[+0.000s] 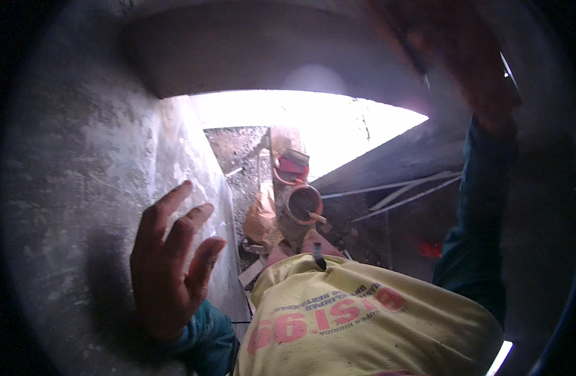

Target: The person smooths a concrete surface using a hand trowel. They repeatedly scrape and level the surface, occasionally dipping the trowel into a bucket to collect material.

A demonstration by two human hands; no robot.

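Note:
My left hand (172, 263) is raised in front of a grey plastered wall (81, 182). Its fingers are spread with nothing in them, and I cannot tell whether it touches the wall. At the upper right, my right hand (463, 62) reaches up close to the grey surface overhead (238, 50). It is dark and blurred, so its fingers and anything they might hold do not show clearly. Teal sleeves cover both my forearms.
Below me, a round bucket (303, 203) with a stick-like handle stands beside a red container (292, 168) on a board. A crumpled tan bag (259, 217) lies to their left. Pale strips (400, 191) lie at right. Bright light enters through an opening (319, 119) ahead.

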